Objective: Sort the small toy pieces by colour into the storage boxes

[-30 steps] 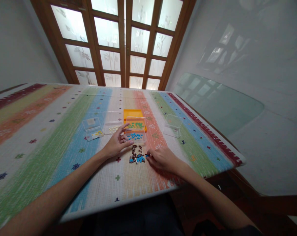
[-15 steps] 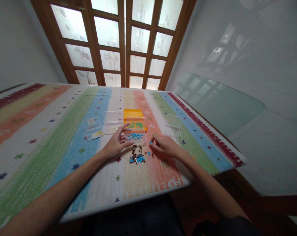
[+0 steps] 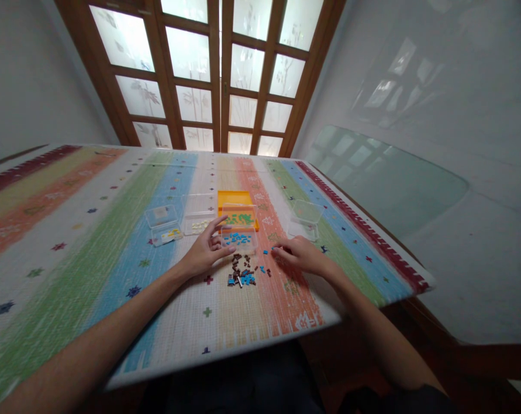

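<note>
My left hand [image 3: 204, 250] lies at the left side of a clear plastic box [image 3: 255, 244] of small blue bricks [image 3: 237, 237]. Its fingers and thumb are spread around the box's edge; whether they press on it I cannot tell. My right hand [image 3: 301, 255] is over the orange stripe, right of the box, with thumb and fingers pinched. A speck of blue, seemingly a small blue brick [image 3: 273, 248], shows at its fingertips. Just left of them another blue piece [image 3: 265, 252] lies on the cloth. Nearer me is a pile of brown and blue bricks [image 3: 243, 278], with a few loose ones beside it.
Behind the blue bricks, a clear box with green bricks [image 3: 240, 219] sits on an orange tray [image 3: 234, 198]. To the left stand open clear boxes with white pieces [image 3: 199, 225] and yellow pieces [image 3: 173, 233]. Another open clear box [image 3: 304, 230] is beyond my right hand.
My right hand has shifted slightly to the right. A blue piece that was at its fingertips now lies on the cloth apart from them. My left hand stays in place.
</note>
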`<state>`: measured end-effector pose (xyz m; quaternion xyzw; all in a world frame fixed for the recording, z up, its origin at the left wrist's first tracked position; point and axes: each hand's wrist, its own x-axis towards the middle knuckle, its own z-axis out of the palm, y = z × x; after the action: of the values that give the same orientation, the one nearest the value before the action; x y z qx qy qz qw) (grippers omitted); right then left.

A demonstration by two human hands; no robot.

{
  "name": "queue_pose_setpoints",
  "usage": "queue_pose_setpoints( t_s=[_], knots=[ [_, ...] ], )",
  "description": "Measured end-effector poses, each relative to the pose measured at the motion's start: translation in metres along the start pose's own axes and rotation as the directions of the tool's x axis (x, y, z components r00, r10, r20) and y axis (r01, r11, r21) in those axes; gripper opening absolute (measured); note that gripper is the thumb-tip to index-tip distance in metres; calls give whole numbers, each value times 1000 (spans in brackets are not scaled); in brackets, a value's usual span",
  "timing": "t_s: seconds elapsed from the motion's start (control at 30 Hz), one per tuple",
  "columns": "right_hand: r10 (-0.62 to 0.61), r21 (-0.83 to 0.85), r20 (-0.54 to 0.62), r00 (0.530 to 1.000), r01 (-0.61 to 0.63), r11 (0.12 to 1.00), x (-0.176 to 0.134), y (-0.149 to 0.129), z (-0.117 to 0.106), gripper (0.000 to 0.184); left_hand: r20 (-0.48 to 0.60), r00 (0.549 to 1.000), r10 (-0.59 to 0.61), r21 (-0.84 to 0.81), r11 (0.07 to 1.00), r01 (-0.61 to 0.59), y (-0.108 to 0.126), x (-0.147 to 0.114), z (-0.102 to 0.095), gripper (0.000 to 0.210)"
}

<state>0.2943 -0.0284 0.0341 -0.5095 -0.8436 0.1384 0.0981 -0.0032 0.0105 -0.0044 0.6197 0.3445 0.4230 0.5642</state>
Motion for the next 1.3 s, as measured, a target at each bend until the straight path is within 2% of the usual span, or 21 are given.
queue_pose_setpoints(
  t_s=[0.13,0.3,0.57,1.07,1.3],
  knots=[
    [43,54,12,999,-44,998,-5,-1,4,25,-8,1000,-10,17,1000,10,2,0,0,87],
    [95,69,-65,993,-91,993,-3,-3,10,19,-13,1000,-13,19,1000,14,1,1,0,89],
    [107,26,-85,991,-106,994,-2,-7,11,29,-2,1000,-11,9,1000,11,3,0,0,88],
    [57,108,65,996,-64,992,-3,-9,-3,12,-9,1000,1,22,1000,0,2,0,0,87],
    [54,50,-49,997,-52,997,9,-16,10,16,0,1000,-2,13,1000,2,2,0,0,86]
  ],
)
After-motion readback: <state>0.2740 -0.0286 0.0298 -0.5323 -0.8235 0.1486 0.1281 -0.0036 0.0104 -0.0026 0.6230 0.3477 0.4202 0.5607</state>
